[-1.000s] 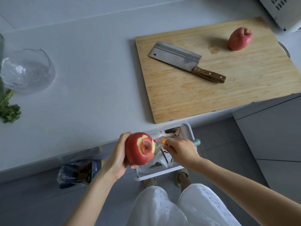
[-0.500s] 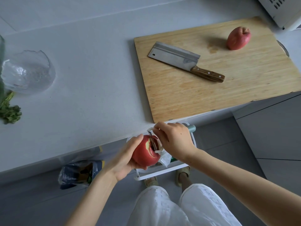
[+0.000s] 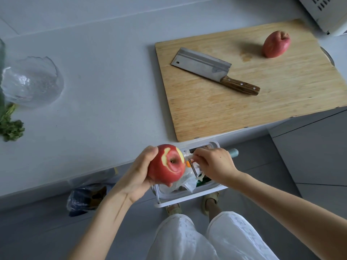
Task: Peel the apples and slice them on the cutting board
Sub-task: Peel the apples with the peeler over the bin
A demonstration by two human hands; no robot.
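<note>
In the head view, the left hand [image 3: 139, 177] held a red apple [image 3: 167, 166] out past the front edge of the counter [image 3: 103, 91], above a white bin [image 3: 187, 200] that stood on the floor. Its fingers and thumb were curled round the fruit, gripping it from the left and underneath, with the stem hollow facing up. A curved strip of pale flesh showed around that hollow where the skin was gone; the rest of the apple was red.

The right hand [image 3: 216, 164] was just beside the apple on its right, its fingers closed round a peeler [image 3: 194, 167]. The blade end sat close against the apple's right side, though whether it touched the skin was hard to tell. A teal handle end stuck out past the knuckles. Crumpled plastic and scraps lay in the bin below.

On the counter, a wooden cutting board [image 3: 262, 102] lay to the right, its near edge overhanging slightly. A cleaver [image 3: 204, 65] with a wooden handle rested flat on it, and a second, unpeeled apple [image 3: 275, 44] sat near the board's far right corner, well apart from the cleaver. A clear glass bowl [image 3: 32, 81] stood at the far left, with green herbs [image 3: 11, 128] just in front of it. A plastic bag [image 3: 84, 197] lay on the floor below the counter.
</note>
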